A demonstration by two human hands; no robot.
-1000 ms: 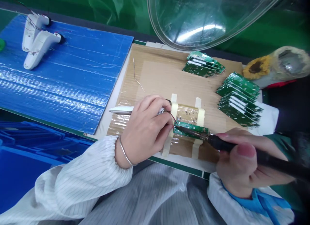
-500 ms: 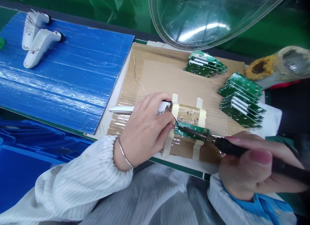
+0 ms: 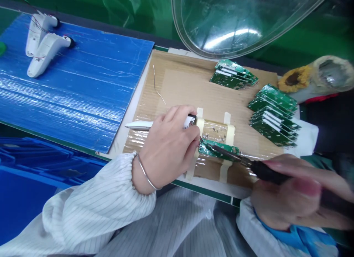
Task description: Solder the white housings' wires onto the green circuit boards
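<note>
Tapered soldering iron [image 3: 245,161] in right hand [image 3: 293,198]; left hand [image 3: 170,150] perhaps pinching thin wire [image 3: 201,139].

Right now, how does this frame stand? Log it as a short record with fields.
Left hand: bent over a white part, fingertips by the circuit board's left end; exact grip hidden
Right hand: gripping a soldering iron
Iron tip: over the circuit board; contact unclear
Work surface: cardboard with pale tape strips
Stacked boards: one group at the far edge, another at right
Far left: two white pieces with dark ends on a blue sheet
</note>
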